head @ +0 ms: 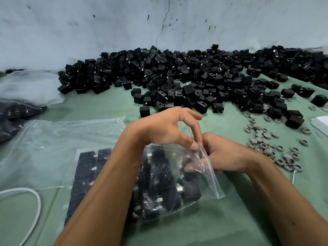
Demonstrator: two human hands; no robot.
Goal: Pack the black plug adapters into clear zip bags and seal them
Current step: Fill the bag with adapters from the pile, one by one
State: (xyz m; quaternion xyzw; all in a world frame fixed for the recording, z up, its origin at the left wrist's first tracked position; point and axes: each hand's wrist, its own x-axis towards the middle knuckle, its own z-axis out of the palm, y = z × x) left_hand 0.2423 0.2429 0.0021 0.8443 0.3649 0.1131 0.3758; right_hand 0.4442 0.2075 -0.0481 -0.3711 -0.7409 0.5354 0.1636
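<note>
Zip bag sits under your two hands at the near middle of the bench, its mouth edge running up the right side and its body full of adapters.

Grip: your left hand pinches the top corner of the mouth between thumb and a fingertip, the other fingers arched clear. Your right hand is curled on the same edge just below, some fingers showing through the film as if tucked inside the mouth; whether they are inside or behind it cannot be told for sure.

Handling, as a judgement: the film is thin, limp and slick, so it will slide between dry fingertips and crumple rather than hold a line. The load is blocky and likely weighty for such a bag; metal prongs could snag or pierce the film if you drag it. Take hold on the zip strip itself, the only stiffer part, pulling it taut between both hands, and leave the load resting on the bench while you press along the track.

Outward: a second filled bag lies just left, partly under your left forearm. An empty clear bag lies beyond it. Loose adapters are heaped along the far wall. Grey rings are scattered to the right. A white cable loops at the near left.
</note>
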